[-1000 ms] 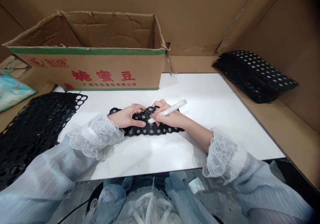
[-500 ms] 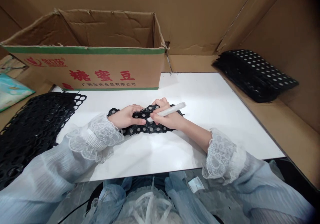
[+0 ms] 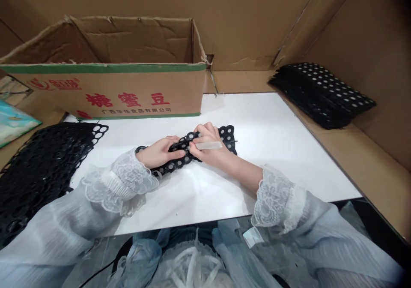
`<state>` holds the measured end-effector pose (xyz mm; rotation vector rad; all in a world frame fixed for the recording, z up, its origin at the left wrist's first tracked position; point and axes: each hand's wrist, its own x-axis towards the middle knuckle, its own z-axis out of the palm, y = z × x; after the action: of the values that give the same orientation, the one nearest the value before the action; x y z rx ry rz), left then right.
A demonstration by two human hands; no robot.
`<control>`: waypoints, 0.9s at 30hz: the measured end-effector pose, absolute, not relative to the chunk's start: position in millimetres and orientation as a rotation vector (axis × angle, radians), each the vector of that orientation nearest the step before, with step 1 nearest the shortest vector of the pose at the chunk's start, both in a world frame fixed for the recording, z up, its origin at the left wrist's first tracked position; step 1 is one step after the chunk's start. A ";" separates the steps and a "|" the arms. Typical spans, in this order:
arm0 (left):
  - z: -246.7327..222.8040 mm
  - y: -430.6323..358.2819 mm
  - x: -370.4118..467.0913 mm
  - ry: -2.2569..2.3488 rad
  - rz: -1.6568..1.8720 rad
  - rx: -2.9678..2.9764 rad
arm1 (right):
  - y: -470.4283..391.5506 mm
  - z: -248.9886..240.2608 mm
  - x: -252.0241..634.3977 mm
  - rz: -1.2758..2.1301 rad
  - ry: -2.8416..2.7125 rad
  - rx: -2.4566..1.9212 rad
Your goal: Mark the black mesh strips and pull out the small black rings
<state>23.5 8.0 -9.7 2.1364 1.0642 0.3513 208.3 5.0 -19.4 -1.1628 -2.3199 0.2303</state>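
Note:
A black strip with rows of pale round dots [image 3: 173,164] lies on the white board, its right end angled up toward the back. My left hand [image 3: 162,151] rests on its left part, thumb and fingers closed on it. My right hand [image 3: 210,148] is over the strip's right half, fingers closed round a white pen-like tool [image 3: 208,145] whose inner end is near my thumb and fingertip. The tool's tip is hidden by the fingers. Some of the right fingers also touch the strip.
An open cardboard box [image 3: 128,93] with red lettering stands at the back left. Black ring-patterned mesh [image 3: 41,168] is piled on the left. A stack of black dotted pieces [image 3: 324,93] lies at the back right. A teal packet [image 3: 16,123] is at the left edge, beside the white board [image 3: 282,159].
The strip has turned, its right end shifting toward the back. The white tool now points more level to the right. The whole view has shifted slightly.

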 end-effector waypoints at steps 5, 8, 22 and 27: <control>-24.2 6.6 18.3 1.299 0.416 2.477 | 6.9 -24.1 211.4 0.234 -2.278 -1.047; -27.4 5.7 15.2 1.354 0.593 2.632 | 7.1 -24.6 211.9 0.251 -2.223 -0.994; -11.0 -17.4 29.6 1.164 0.247 3.272 | 5.1 -16.2 213.3 1.214 -1.665 -1.285; -11.0 -18.0 33.5 1.018 0.325 3.458 | 2.6 -21.8 212.7 1.159 -1.693 -1.309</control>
<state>33.5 -18.0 -11.0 3.4577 1.0180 0.3251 212.7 2.6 -21.8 -1.3092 -1.6932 1.1592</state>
